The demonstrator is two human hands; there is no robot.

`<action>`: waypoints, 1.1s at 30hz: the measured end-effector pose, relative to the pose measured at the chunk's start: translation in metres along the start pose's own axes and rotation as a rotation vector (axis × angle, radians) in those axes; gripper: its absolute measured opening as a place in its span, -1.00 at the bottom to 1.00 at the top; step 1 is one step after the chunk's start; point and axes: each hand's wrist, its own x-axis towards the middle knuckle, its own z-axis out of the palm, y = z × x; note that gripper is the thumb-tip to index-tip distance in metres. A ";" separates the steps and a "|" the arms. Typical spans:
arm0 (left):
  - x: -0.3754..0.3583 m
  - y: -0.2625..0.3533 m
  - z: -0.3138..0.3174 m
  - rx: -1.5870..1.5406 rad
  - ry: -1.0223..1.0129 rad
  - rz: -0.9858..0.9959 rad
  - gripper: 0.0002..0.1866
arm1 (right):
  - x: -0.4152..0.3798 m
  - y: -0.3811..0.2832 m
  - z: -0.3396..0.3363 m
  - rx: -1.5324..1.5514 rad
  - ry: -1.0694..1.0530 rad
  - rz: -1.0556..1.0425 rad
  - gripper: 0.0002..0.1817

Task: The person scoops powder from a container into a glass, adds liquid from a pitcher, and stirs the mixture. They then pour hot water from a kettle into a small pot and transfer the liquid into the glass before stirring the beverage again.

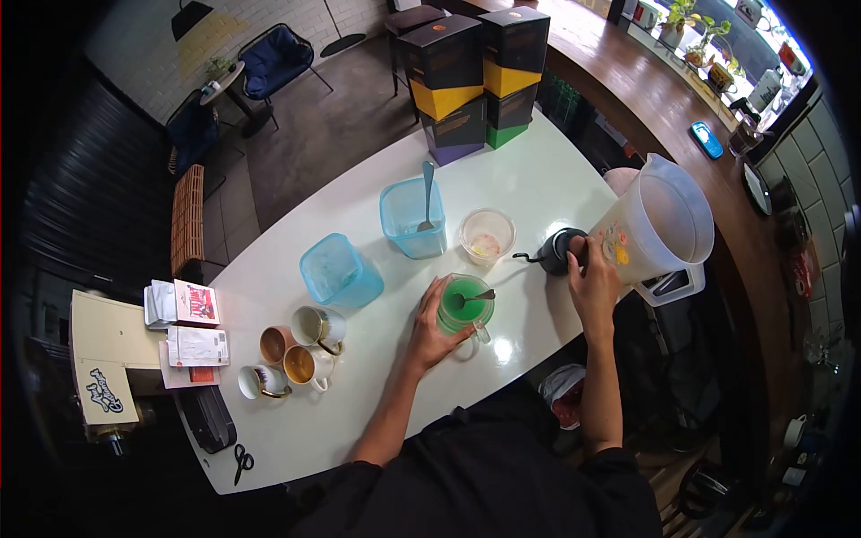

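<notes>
The glass mug (pixel 461 314) is steadied in the clasped left hand (pixel 435 335); the gooseneck kettle (pixel 556 255) is pinched, apparently handle-side, by the right hand (pixel 595 282); level control seems required.

Kettle (pixel 556 252) partly behind right fingers (pixel 575 262)

Glare on white table (pixel 538 193), bright window (pixel 801 40) upper right, warped dark edges.

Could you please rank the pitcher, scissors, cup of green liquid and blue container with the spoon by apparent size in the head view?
1. Pitcher
2. Blue container with the spoon
3. Cup of green liquid
4. Scissors
</notes>
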 end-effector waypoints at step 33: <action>-0.018 0.026 -0.017 -0.550 0.114 -0.131 -0.27 | -0.101 -0.009 -0.004 0.069 -0.390 -0.090 -0.67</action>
